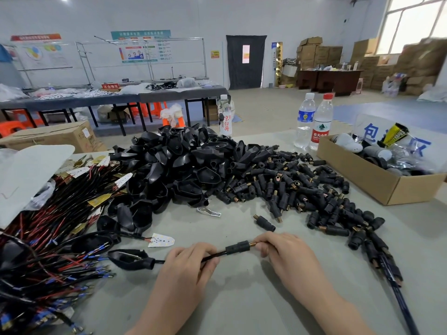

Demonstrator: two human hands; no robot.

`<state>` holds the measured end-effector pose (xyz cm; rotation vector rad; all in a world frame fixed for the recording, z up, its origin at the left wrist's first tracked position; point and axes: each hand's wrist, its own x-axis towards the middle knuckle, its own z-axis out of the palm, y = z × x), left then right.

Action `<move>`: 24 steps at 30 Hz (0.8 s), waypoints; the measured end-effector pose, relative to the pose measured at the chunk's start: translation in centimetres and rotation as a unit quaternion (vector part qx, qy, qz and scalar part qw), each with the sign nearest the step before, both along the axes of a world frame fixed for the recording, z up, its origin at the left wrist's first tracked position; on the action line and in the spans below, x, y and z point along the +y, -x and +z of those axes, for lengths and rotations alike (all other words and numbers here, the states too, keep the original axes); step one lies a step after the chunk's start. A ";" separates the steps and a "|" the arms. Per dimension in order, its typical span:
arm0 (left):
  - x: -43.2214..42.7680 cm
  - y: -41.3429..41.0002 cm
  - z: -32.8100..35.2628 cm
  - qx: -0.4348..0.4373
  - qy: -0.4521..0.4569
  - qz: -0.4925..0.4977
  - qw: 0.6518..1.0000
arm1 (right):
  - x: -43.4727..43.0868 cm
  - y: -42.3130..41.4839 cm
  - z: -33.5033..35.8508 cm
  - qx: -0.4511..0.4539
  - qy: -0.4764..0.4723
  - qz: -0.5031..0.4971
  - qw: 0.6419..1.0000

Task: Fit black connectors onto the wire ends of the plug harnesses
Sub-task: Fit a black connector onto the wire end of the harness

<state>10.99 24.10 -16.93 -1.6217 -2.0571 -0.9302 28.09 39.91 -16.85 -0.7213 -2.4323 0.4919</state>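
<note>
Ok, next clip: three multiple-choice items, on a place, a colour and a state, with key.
1. The open brown cardboard box sits: A) on the grey table's right side B) on a stool C) on the floor
2. The red-labelled clear plastic bottle's cap is: A) white B) red C) blue
3. The black cylindrical brass-tipped connector is: A) in a pile B) in the box C) on a black cable
1 A, at the table's right edge; 2 B, plainly red; 3 C, left hand grips the cable, right hand pinches the tip.
</note>
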 end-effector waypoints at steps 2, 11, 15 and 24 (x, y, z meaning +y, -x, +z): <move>-0.1 0.0 0.1 -0.005 0.007 -0.001 1.000 | 0.1 -0.1 0.0 0.011 0.006 -0.002 1.000; -0.4 -0.3 0.9 -0.038 0.002 -0.003 0.999 | 0.1 0.0 -0.3 0.021 0.029 0.022 0.999; -0.6 -0.3 0.9 -0.059 0.001 0.006 0.998 | 0.0 0.0 -0.4 0.026 0.064 0.031 0.997; -0.8 -0.3 1.1 -0.114 -0.002 -0.030 0.993 | -0.4 0.1 0.1 0.011 0.105 0.046 0.993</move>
